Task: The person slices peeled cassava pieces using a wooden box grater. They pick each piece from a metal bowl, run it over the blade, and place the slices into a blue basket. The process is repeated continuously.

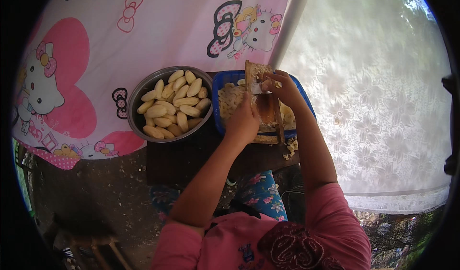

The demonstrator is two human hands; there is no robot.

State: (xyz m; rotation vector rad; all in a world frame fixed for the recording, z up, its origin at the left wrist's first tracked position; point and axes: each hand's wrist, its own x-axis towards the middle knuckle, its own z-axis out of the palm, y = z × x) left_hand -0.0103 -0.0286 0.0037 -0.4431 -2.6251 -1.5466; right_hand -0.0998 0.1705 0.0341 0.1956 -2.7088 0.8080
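Observation:
A wooden slicer (268, 108), smeared with pale pulp, lies tilted across a blue plastic basin (215, 104). My left hand (243, 120) is closed on the slicer's left edge. Over its upper part, my right hand (283, 88) has its fingers curled, close to a whitish flat piece at the slicer's middle. What the right fingers hold, if anything, is hidden. Pale banana slices (230, 97) fill the basin under and beside the slicer. To the left, a round metal bowl (136, 93) holds several peeled bananas (167, 108).
Both containers stand on a dark low table (191, 157). Scraps of banana (291, 147) lie by the basin's near right corner. A pink printed cloth (158, 30) hangs behind, and a white lace curtain (369, 102) hangs at the right. A wooden stool-like frame (103, 251) is at the lower left.

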